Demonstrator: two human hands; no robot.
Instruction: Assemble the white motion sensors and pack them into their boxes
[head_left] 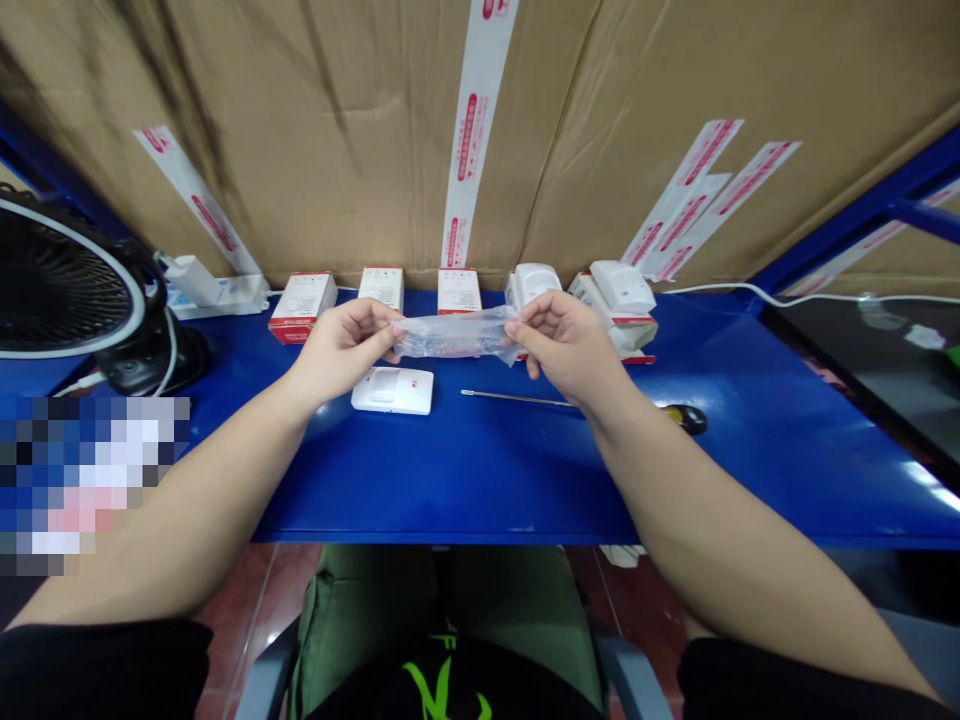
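Observation:
Stretched between my two hands, above the blue tabletop, is a clear plastic bag. My left hand pinches its left end, and my right hand grips the right end between thumb and fingers. Just below my left hand lies a white motion sensor, flat on the table. A screwdriver rests under my right wrist; its shaft points left, and its dark handle shows to the right of my forearm.
Small red-and-white boxes stand in a row along the cardboard wall. White sensors sit on the two rightmost boxes. At the left are a black fan and a power strip. A white cable runs along the right.

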